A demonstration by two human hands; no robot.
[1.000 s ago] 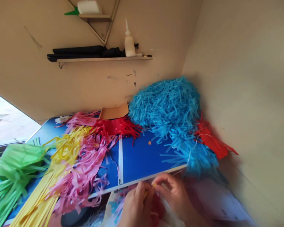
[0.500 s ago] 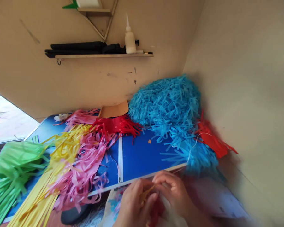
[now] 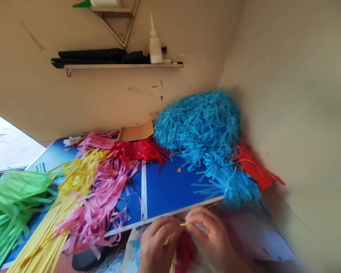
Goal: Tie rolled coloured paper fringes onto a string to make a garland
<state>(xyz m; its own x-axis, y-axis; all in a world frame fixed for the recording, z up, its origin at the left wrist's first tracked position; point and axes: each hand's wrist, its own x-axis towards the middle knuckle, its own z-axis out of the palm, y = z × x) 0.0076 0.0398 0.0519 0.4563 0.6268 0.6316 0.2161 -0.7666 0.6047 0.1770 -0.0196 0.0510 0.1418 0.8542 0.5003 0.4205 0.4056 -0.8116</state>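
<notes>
Below the table's front edge, my left hand (image 3: pixel 160 240) and my right hand (image 3: pixel 208 233) are close together. A thin yellow paper strip (image 3: pixel 183 224) runs between their fingertips. My right thumb and forefinger pinch one end of it. The left fingers are curled round the rest, and a bit of yellow shows between them and hangs lower down. Red material (image 3: pixel 184 246) lies behind and beneath the hands, blurred. A white string (image 3: pixel 233 172) rests over the blue fringe to the right of my hands.
A blue folding table (image 3: pixel 170 189) carries a heap of blue paper fringe (image 3: pixel 199 121), red fringe (image 3: pixel 139 149), pink fringe (image 3: pixel 108 193), yellow strips (image 3: pixel 42 223) and green fringe (image 3: pixel 19 193). Red paper (image 3: pixel 252 168) leans by the right wall. Above, a shelf (image 3: pixel 122 66) holds a glue bottle (image 3: pixel 155 47).
My left fingers have turned over and closed more, covering most of the yellow paper. A short piece now spans the gap to my right fingertips. The table things have not moved.
</notes>
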